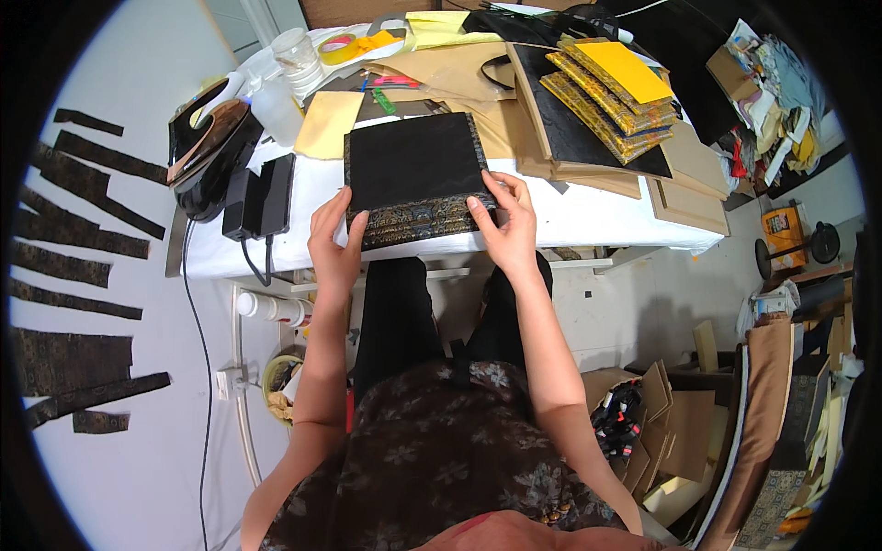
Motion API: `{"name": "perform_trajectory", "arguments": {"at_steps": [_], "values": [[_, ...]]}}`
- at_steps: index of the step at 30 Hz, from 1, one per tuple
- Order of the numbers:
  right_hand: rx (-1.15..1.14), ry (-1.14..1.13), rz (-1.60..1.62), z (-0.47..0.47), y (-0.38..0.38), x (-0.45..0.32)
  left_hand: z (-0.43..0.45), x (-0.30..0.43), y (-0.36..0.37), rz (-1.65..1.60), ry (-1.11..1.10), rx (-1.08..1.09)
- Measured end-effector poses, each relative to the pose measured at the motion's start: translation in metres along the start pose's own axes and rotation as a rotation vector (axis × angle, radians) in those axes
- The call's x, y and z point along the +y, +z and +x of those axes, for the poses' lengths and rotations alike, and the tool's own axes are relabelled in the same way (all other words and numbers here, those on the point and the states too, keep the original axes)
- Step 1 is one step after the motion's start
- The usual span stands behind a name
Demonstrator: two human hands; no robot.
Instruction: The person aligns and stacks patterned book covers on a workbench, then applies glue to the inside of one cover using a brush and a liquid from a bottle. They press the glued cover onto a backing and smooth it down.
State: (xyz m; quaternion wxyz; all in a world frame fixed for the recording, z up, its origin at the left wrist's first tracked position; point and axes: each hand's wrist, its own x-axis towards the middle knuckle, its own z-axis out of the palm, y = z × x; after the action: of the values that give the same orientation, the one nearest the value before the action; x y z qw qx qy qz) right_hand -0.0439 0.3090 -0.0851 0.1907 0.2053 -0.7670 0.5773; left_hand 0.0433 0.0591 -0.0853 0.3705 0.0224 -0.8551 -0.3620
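A black-topped box or case [416, 164] with patterned brocade edges lies at the front of the white-covered table. My left hand [337, 231] holds its near left corner, thumb on the brocade front side. At the near right corner, my right hand [508, 219] grips it with the thumb on the front and the fingers along the right edge. The underside of the box is hidden. Just behind it are a pale yellow sheet [329, 124] and a green utility knife [384, 101].
An iron [213, 151], a black two-part device with cables [260, 200] and a spray bottle [274, 110] stand left. Yellow brocade panels [606, 103] lie on stacked boards [579, 180] at right. Fabric strips [89, 234] hang on the left wall; a tape roll [337, 49] lies behind.
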Motion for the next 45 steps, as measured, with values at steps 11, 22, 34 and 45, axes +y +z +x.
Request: {"name": "perform_trajectory", "arguments": {"at_steps": [11, 22, 34, 45], "values": [[-0.010, -0.079, -0.203, 0.000, -0.004, -0.004, -0.004, 0.010, 0.003, -0.099, -0.187, 0.078], [-0.013, -0.119, -0.211, 0.007, -0.007, -0.003, -0.003, 0.002, 0.011, -0.135, -0.100, 0.071], [-0.005, -0.111, -0.256, 0.000, -0.005, -0.010, -0.004, 0.000, 0.009, -0.208, -0.174, 0.076], [0.005, 0.071, 0.022, -0.007, -0.006, -0.003, -0.019, 0.004, 0.005, -0.059, -0.177, 0.066]]}}
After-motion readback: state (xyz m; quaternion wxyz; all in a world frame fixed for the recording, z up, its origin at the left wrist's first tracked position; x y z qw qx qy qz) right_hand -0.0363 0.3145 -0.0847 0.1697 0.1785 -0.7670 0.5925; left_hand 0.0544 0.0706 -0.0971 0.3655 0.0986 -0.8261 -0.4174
